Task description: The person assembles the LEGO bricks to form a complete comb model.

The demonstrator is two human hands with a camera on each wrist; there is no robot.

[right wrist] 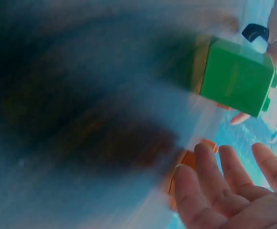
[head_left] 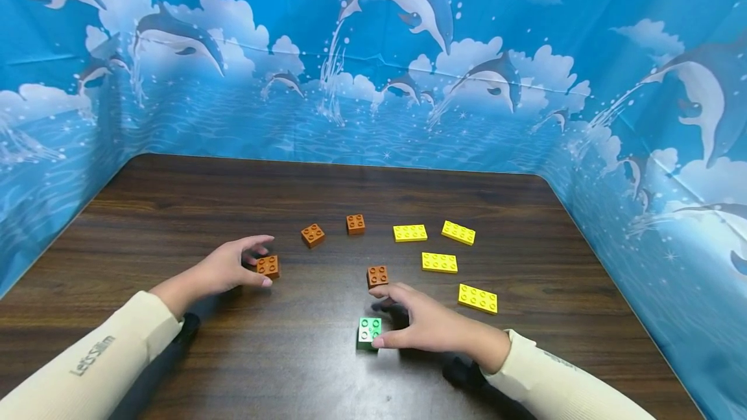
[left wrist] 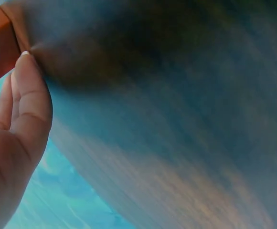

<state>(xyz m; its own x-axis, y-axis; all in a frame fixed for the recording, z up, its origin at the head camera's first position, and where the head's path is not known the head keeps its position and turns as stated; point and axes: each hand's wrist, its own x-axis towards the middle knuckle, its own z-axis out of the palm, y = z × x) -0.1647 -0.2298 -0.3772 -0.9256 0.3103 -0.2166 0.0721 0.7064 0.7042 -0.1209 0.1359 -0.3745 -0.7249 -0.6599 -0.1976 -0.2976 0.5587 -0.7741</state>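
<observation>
On the tabletop [head_left: 280, 368], toward the left edge: brown brick [head_left: 268, 267] between thumb and curved fingers of left hand [head_left: 230, 266]; hand spread, contact unclear. Farther from the far edge, green brick [head_left: 369, 329] by the thumb of right hand [head_left: 432, 323], also spread. Sound grip: thumb and fingertips low on opposite walls, studs uncovered. No container in view.

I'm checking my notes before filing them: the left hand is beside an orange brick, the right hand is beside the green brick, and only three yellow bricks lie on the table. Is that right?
Not quite: the yellow count is off. The head view shows four yellow bricks on the table. The rest of your note stands.
</observation>
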